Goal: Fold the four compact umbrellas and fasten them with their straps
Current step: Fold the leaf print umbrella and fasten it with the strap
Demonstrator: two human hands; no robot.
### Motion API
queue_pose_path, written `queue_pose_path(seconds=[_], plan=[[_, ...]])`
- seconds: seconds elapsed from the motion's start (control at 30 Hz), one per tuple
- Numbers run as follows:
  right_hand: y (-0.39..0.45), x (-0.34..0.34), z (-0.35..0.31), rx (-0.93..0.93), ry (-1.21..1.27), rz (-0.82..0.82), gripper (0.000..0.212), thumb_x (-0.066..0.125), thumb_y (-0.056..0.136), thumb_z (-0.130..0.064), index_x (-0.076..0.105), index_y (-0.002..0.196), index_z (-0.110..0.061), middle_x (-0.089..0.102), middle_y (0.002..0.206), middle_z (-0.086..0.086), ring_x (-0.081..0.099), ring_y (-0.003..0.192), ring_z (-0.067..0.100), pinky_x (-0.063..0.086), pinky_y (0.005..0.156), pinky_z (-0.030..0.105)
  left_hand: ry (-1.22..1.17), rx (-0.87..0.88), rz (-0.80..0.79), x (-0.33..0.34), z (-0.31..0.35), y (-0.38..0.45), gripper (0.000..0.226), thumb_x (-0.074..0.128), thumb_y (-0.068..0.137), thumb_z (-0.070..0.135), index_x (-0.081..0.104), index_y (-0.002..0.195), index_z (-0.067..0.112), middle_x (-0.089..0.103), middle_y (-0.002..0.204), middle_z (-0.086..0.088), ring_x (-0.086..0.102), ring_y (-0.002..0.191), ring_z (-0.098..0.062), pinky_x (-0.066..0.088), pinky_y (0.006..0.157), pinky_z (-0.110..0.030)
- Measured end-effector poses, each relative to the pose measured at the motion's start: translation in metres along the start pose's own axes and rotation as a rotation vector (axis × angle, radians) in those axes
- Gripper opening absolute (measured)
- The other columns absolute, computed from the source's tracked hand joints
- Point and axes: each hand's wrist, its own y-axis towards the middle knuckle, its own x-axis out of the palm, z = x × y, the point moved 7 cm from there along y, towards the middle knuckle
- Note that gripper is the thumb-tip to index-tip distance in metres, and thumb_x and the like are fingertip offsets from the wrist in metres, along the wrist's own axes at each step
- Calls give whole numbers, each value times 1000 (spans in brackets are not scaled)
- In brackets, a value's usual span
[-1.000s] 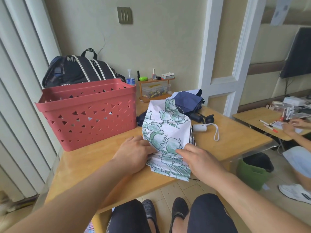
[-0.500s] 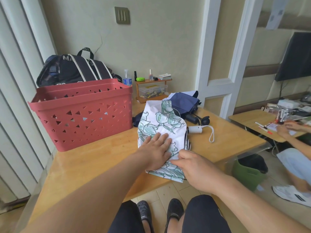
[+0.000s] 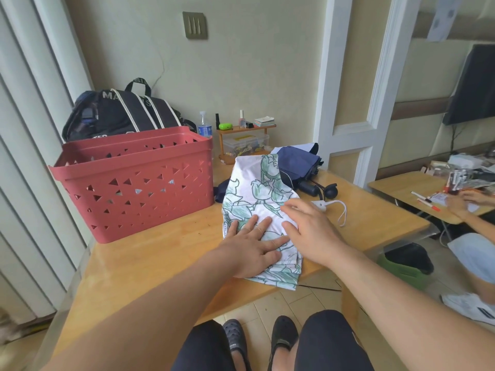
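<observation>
A white umbrella with green flower print [image 3: 254, 188] lies flattened on the wooden table [image 3: 160, 250], its near end hanging over the front edge. My left hand [image 3: 251, 245] presses flat on its canopy with straight fingers. My right hand [image 3: 308, 226] lies on the canopy's right side, fingers spread and relaxed. The umbrella's white handle with a wrist cord [image 3: 332, 207] sticks out to the right. Behind it lies a dark blue umbrella [image 3: 297, 164] with a black handle [image 3: 318, 188], loosely bunched.
A red perforated basket [image 3: 134, 180] stands on the table's left half, a black backpack [image 3: 123, 113] behind it. A small wooden shelf with bottles [image 3: 243, 135] is at the back. A green bin [image 3: 407, 263] stands on the floor right; another person sits at a second table [image 3: 396, 188].
My left hand slid from the umbrella's left edge onto the canopy and flattened. My right hand moved up from the near right edge to the canopy's right side. The folds lie flatter.
</observation>
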Motion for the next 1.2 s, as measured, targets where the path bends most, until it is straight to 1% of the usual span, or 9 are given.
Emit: queue_pose_path(seconds=[0.13,0.3,0.43,0.5,0.63,0.83,1.03,1.1,1.2], plan=[[4,39,5,81,-21,-352,63,35,110,-46,19,166,-21,8,173,-10,7,158,8,16,128,39,-38,32,-29,2,0,-8,56,12,102,72,4,157,63,-26,170,8,-31,155,-20,-19,123,-58],[-9,50,15,85,-126,-528,73,20,104,-67,0,166,-33,-18,169,-22,-16,156,2,4,128,54,-131,90,-95,5,-2,-26,57,19,105,68,12,160,54,-21,171,9,-28,155,-17,-17,125,-52],[-16,50,14,56,-182,-614,86,23,96,-81,-8,164,-39,-30,164,-22,-25,153,2,-5,126,55,-498,-33,95,-14,-30,-34,49,35,110,52,36,158,44,30,169,6,24,157,-19,18,127,-40],[-18,49,12,59,-178,-624,90,24,93,-84,-9,164,-39,-31,163,-22,-26,152,2,-6,126,55,-323,-88,119,-15,-43,-35,55,32,110,53,24,162,40,28,170,4,27,155,-22,25,124,-40],[-19,45,16,82,-178,-616,95,24,88,-89,-8,164,-40,-27,164,-27,-24,153,2,-3,126,58,-104,-47,-44,4,-45,-40,65,15,108,62,-4,165,39,-16,171,17,-15,158,-8,0,129,-44],[-27,34,29,181,-180,-559,110,27,79,-98,-2,165,-36,-17,167,-26,-10,159,15,5,125,59,-60,-51,-36,7,-52,-55,63,13,106,66,-4,164,46,-13,172,16,-11,159,-10,1,129,-46],[10,7,-3,220,-390,-382,75,39,89,-79,56,139,-25,44,157,-4,32,146,30,35,110,56,-62,-52,-35,4,-50,-56,58,12,105,67,0,160,56,-11,173,15,-9,160,-12,0,129,-49],[14,9,-28,120,-346,-237,63,39,98,-65,51,146,-26,36,163,-7,28,149,24,31,116,54,-73,-59,-38,5,-49,-57,57,13,105,66,0,160,56,-10,173,16,-9,160,-12,-1,129,-49],[-7,35,-22,127,-206,-392,76,33,96,-75,20,162,-40,5,172,-19,3,158,15,15,123,61,-124,-56,-29,9,-48,-58,58,13,105,67,-1,160,56,-12,172,17,-14,159,-10,-5,129,-49]])
